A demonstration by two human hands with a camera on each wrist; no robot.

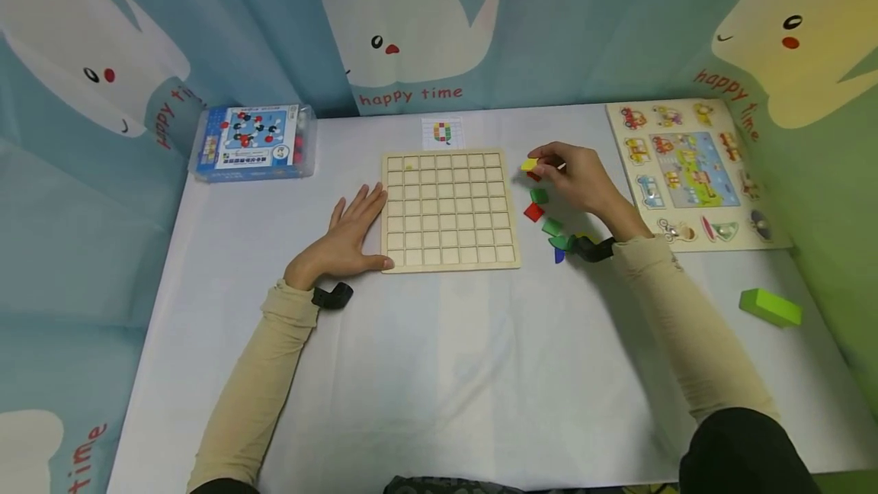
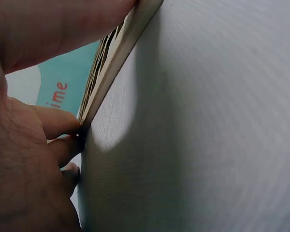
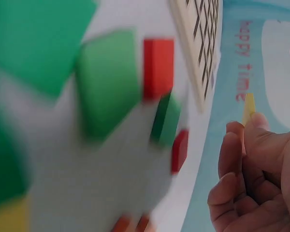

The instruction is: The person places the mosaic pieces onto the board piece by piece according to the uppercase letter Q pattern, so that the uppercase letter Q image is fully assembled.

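A wooden grid board (image 1: 449, 212) lies flat mid-table. My left hand (image 1: 346, 238) is spread at its left side, thumb on the near corner and fingertips touching the edge; the left wrist view shows the board's side edge (image 2: 116, 67) close up. To the right of the board, my right hand (image 1: 579, 178) pinches a small yellow block (image 1: 529, 164) between thumb and fingers, just above a red block (image 1: 533, 176). Nearer me lie a green block (image 1: 539, 196), another red block (image 1: 534, 212), more green pieces (image 1: 552, 227) and a blue piece (image 1: 559, 256). A yellow piece is partly hidden by the wrist.
Behind the board lies a card with a coloured pattern (image 1: 442, 133). A clear plastic box (image 1: 254, 142) stands at the back left. On the right are a picture puzzle board (image 1: 700, 174) and a light green block (image 1: 770, 307). A printed curtain (image 1: 583, 36) hangs around the table.
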